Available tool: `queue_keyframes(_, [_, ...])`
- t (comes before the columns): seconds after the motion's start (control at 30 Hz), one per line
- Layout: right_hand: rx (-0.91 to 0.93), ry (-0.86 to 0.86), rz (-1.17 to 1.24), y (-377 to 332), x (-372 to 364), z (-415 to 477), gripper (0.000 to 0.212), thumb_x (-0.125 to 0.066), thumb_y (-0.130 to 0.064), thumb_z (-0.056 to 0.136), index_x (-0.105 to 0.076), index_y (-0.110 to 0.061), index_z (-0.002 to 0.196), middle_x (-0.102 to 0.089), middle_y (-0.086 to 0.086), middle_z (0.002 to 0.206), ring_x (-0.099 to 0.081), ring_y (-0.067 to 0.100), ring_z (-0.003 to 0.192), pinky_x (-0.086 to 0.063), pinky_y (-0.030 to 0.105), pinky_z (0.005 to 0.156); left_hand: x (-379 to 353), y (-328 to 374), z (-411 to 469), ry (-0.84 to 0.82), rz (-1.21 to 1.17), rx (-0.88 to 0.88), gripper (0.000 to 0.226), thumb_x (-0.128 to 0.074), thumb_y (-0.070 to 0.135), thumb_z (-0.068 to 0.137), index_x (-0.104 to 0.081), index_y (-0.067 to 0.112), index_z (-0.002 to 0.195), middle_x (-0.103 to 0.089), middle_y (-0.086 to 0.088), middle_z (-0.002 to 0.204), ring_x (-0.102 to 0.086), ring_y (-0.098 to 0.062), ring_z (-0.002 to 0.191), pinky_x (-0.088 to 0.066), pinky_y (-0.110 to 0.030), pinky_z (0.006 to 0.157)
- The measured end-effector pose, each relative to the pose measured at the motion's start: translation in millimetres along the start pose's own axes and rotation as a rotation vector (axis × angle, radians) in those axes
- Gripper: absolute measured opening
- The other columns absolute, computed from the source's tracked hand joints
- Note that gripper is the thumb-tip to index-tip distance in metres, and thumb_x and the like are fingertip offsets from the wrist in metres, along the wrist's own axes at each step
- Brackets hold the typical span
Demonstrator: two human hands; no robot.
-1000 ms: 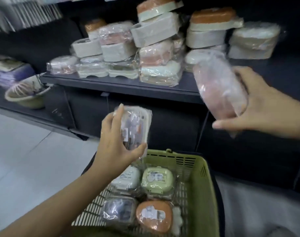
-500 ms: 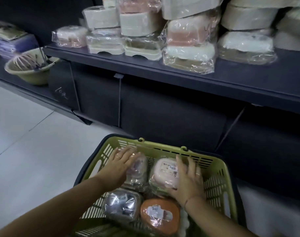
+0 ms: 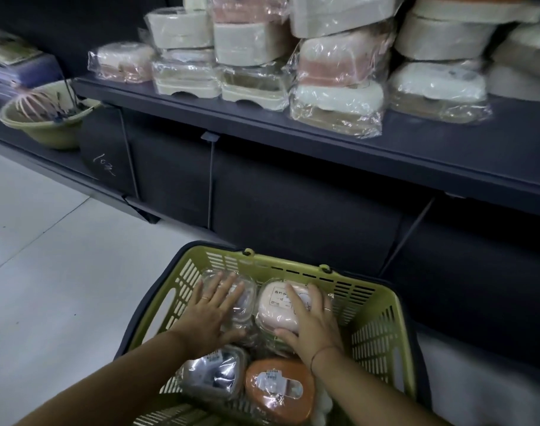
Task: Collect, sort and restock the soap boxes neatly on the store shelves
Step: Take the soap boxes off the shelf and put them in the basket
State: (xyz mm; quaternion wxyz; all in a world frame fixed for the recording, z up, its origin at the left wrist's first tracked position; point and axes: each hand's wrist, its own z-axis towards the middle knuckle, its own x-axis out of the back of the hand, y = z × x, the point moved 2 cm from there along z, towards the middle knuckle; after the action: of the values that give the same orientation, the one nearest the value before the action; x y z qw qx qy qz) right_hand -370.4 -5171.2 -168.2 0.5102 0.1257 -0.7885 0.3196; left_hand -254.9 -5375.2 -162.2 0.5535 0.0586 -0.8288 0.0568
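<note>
While the green basket (image 3: 382,321) sits on the pale floor (image 3: 47,256) in front of the dark shelf (image 3: 354,142), both of the person's hands are down inside it. The left hand (image 3: 210,315) lies flat, fingers spread, on top of a clear wrapped soap box (image 3: 245,298) at the far left of the basket; it presses rather than grips. The right hand (image 3: 311,324) is cupped over a pale pink soap box (image 3: 276,305) just beside it, fingers draped across the lid and thumb against the near edge, so it seems to be closing on the box. Nearer the person, a grey-dark soap box (image 3: 213,375) and an orange soap box (image 3: 277,392) lie side by side on the basket floor. Up on the shelf, wrapped soap boxes (image 3: 339,87) stand in uneven stacks, cream, pink and white. Off to the left, a green bowl (image 3: 44,124) holds a pink whisk (image 3: 35,99).
</note>
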Motion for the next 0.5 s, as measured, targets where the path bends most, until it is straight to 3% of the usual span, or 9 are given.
queue_keyframes(0.07, [-0.009,-0.05,-0.076,-1,7,-2,0.089,-0.051,-0.068,0.084,0.004,-0.046,0.15,0.004,0.003,0.157,-0.001,0.029,0.143,-0.008,0.044,0.12,9,3,0,-0.008,-0.01,0.009,0.09,0.007,0.089,0.07,0.046,0.039,0.134,0.021,-0.006,0.158,0.019,-0.036,0.145,0.017,-0.05,0.115])
queue_keyframes(0.1, [-0.003,-0.079,-0.1,-2,12,-4,0.089,-0.048,-0.068,0.085,0.007,-0.045,0.15,0.007,0.003,0.158,0.003,0.031,0.145,-0.001,0.046,0.12,15,8,0,-0.034,-0.017,0.021,0.091,0.011,0.089,0.065,0.047,0.038,0.132,0.029,-0.003,0.155,0.027,-0.032,0.143,0.021,-0.048,0.112])
queue_keyframes(0.17, [0.029,-0.141,-0.088,-6,29,-9,0.087,-0.043,-0.07,0.087,0.01,-0.043,0.151,0.015,0.003,0.161,0.012,0.03,0.147,0.008,0.048,0.118,37,18,3,-0.02,-0.052,0.013,0.101,0.02,0.089,0.058,0.031,0.032,0.14,0.03,0.003,0.153,0.026,-0.023,0.145,0.02,-0.044,0.112])
queue_keyframes(0.23, [0.117,-0.197,-0.008,-11,58,-19,0.088,-0.037,-0.077,0.084,0.009,-0.043,0.151,0.02,-0.002,0.16,0.012,0.026,0.148,0.004,0.046,0.119,72,32,2,0.118,-0.169,-0.015,0.112,0.023,0.091,0.058,0.011,0.029,0.15,0.014,0.013,0.156,0.005,-0.013,0.15,0.009,-0.032,0.118])
queue_keyframes(0.33, [0.321,-0.136,0.162,-10,137,-38,0.091,-0.028,-0.081,0.075,-0.001,-0.042,0.152,0.009,-0.009,0.16,-0.004,0.019,0.148,-0.012,0.035,0.119,150,64,7,0.523,-0.417,-0.164,0.087,-0.013,0.082,0.086,-0.038,0.025,0.147,-0.035,0.017,0.145,-0.037,-0.007,0.135,-0.019,-0.016,0.111])
queue_keyframes(0.4, [0.458,0.031,0.247,5,201,-51,0.083,-0.034,-0.074,0.082,-0.016,-0.034,0.153,-0.013,-0.007,0.157,-0.02,0.012,0.143,-0.02,0.028,0.117,207,93,14,0.781,-0.423,-0.283,0.064,-0.028,0.064,0.098,-0.053,0.018,0.135,-0.052,0.01,0.132,-0.048,-0.009,0.123,-0.029,-0.017,0.105])
queue_keyframes(0.5, [0.532,0.399,0.294,52,300,-48,0.062,-0.047,-0.061,0.089,-0.047,-0.023,0.138,-0.045,-0.007,0.132,-0.049,0.003,0.119,-0.037,0.019,0.103,287,141,38,0.951,-0.443,-0.374,0.055,-0.035,0.053,0.099,-0.055,0.013,0.131,-0.056,0.0,0.128,-0.048,-0.012,0.12,-0.033,-0.021,0.103])
